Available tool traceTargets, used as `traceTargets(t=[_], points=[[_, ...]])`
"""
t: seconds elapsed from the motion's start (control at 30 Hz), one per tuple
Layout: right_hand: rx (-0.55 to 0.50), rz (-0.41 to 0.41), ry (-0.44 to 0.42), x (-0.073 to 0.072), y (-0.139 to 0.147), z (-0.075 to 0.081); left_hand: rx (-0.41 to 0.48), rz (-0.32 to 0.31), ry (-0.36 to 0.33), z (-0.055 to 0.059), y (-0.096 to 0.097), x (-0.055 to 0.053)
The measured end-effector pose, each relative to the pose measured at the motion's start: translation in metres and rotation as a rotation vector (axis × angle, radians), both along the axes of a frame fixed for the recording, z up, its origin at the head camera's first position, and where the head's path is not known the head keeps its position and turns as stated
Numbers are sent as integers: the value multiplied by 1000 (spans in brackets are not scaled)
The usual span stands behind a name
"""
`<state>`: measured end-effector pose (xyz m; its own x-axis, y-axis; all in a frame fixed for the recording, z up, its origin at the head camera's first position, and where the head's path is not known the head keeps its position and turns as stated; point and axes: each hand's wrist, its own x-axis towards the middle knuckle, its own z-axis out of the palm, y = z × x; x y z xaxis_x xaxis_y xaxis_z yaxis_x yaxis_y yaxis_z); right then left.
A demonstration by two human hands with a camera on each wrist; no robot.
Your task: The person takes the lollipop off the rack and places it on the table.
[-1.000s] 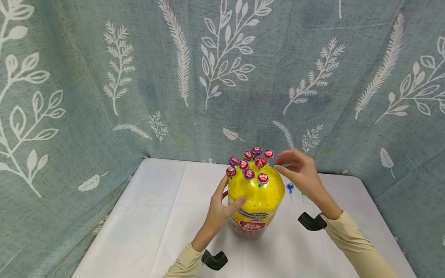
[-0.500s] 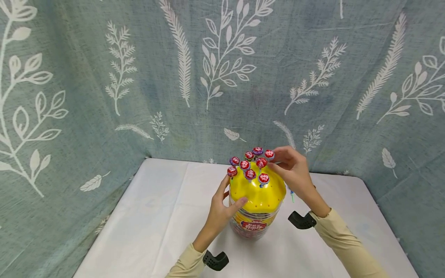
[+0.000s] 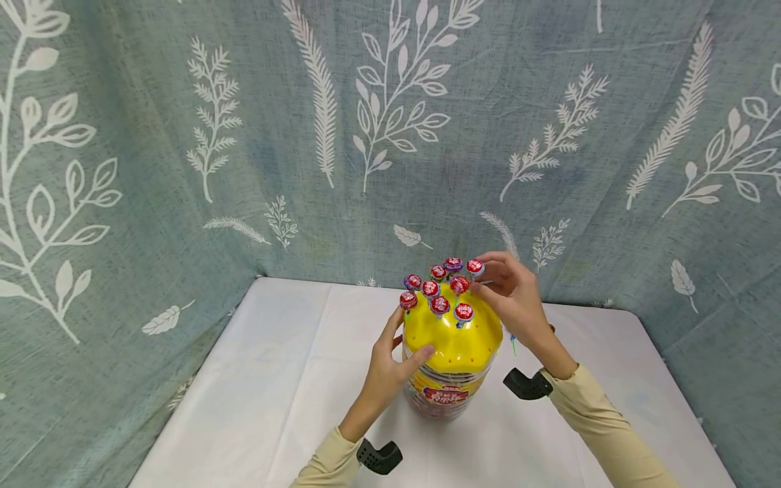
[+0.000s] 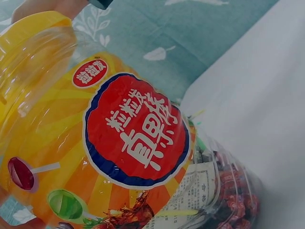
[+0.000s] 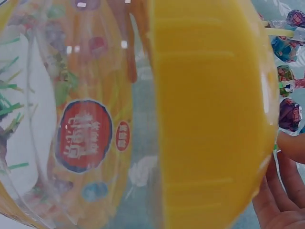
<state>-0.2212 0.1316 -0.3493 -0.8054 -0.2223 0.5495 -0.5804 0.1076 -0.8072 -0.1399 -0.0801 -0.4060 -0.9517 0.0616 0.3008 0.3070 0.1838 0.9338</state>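
A clear plastic candy jar (image 3: 447, 400) with a yellow domed lid (image 3: 451, 349) stands upright on the table. Several lollipops (image 3: 439, 306) in red and blue-purple wrappers stick up out of the lid. My left hand (image 3: 389, 369) grips the lid's left side, its thumb lying on the yellow top. At the lid's back right, my right hand (image 3: 512, 298) pinches a red-wrapped lollipop (image 3: 475, 267) by its stick, which the fingers mostly hide. Through the jar's wall in the left wrist view, more wrapped lollipops (image 4: 236, 195) show below the orange label (image 4: 62, 129).
Beyond the jar's right side a green stick (image 3: 514, 347) lies on the white table (image 3: 317, 407), partly hidden by my right forearm. A leaf-patterned curtain (image 3: 390, 135) closes off the back and both sides.
My right hand has come left from beside the lid to the back-right lollipop and pinched it. That lollipop has risen very slightly. My left hand stays in place on the lid.
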Motion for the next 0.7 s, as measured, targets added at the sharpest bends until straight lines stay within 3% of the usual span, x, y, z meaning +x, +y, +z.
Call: traceTargets(t=[0.37,0.6,0.7], points=[[0,13,88,7,8,17,7,3,4,0,2,1],[-15,-1,88,4,24,15,-3,13,18,-32,-1,-16],[-13,-12,86,5,31,14,-2,17,32,-37,-1,-18]])
